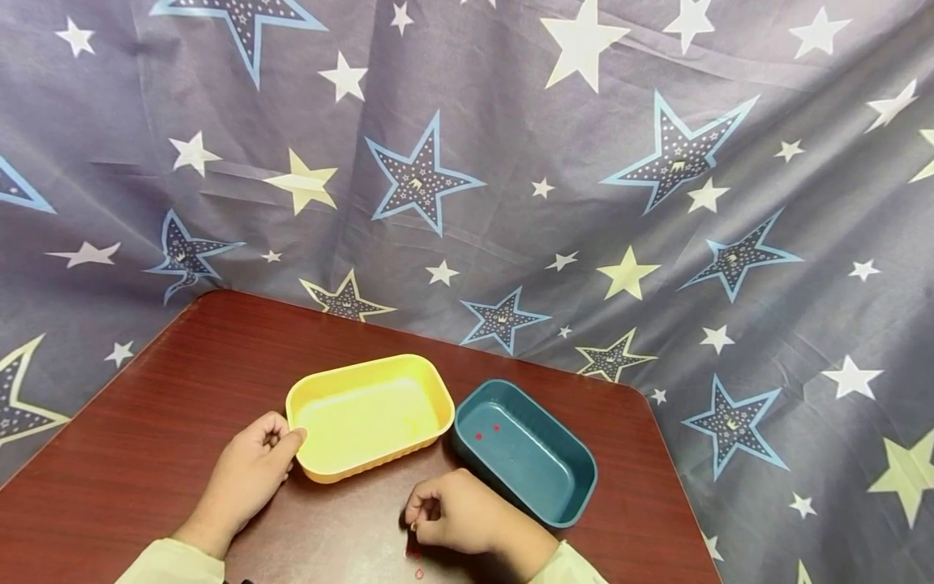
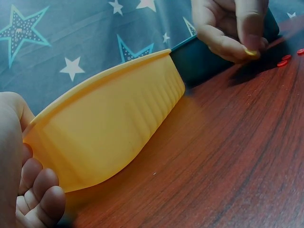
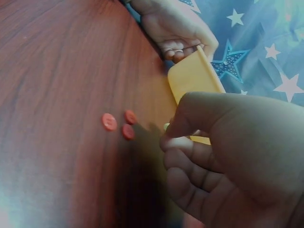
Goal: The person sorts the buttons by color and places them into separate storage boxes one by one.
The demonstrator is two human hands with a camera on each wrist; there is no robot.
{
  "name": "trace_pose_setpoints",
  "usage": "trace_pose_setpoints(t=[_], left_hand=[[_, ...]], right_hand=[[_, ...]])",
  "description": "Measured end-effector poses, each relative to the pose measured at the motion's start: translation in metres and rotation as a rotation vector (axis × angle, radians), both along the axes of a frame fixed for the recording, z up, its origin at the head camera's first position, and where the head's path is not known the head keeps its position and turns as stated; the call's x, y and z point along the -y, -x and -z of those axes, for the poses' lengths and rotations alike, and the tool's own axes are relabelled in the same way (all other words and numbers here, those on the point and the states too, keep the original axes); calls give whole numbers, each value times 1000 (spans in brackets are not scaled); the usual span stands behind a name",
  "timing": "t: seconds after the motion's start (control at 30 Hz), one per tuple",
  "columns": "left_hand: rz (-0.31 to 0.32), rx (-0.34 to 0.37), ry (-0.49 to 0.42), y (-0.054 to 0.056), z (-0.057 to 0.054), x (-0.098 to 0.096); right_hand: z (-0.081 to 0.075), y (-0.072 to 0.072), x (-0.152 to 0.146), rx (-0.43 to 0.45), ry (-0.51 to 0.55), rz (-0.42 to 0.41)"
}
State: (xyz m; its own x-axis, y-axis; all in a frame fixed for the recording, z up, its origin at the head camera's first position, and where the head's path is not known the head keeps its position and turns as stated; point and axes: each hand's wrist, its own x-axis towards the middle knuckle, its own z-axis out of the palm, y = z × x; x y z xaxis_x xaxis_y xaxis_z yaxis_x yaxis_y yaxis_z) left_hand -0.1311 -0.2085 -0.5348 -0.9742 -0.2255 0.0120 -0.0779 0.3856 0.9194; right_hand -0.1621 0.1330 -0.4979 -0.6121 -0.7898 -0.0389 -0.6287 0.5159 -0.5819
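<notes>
At its near-left end, my left hand (image 1: 251, 462) grips the rim of a yellow plastic box (image 1: 372, 405), thumb on the rim and curled fingers against the outer wall. Between thumb and fingertip, my right hand (image 1: 460, 511) pinches a small yellow button (image 2: 251, 53), held just above the table in front of the boxes. Three red buttons (image 3: 109, 122) lie on the tabletop close to that hand. Inside the dark teal box (image 1: 540, 458) are two red buttons (image 1: 487, 431). Whether yellow buttons lie in the yellow box is hard to tell against its colour.
Both boxes stand side by side on a reddish-brown wooden table (image 1: 241, 349), their near corners touching or almost so. Behind the table hangs a grey curtain (image 1: 503, 243) printed with stars. My right forearm passes close by the teal box's near side.
</notes>
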Motion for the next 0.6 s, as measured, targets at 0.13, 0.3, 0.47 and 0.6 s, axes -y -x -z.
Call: trace_pose_setpoints(t=[0.13,0.3,0.47,0.6], left_hand=[[2,-4,4,-1,-1,0],[2,1,1,-1,-2,0],[3,6,1,-1,-2,1],[4,6,1,0,-3,1]], right_hand=[[-9,6,-1,84,55,60],[-20,16,0,156,126,131],[-31,26,0,187,169,195],[-39,34,0,227,210,241]])
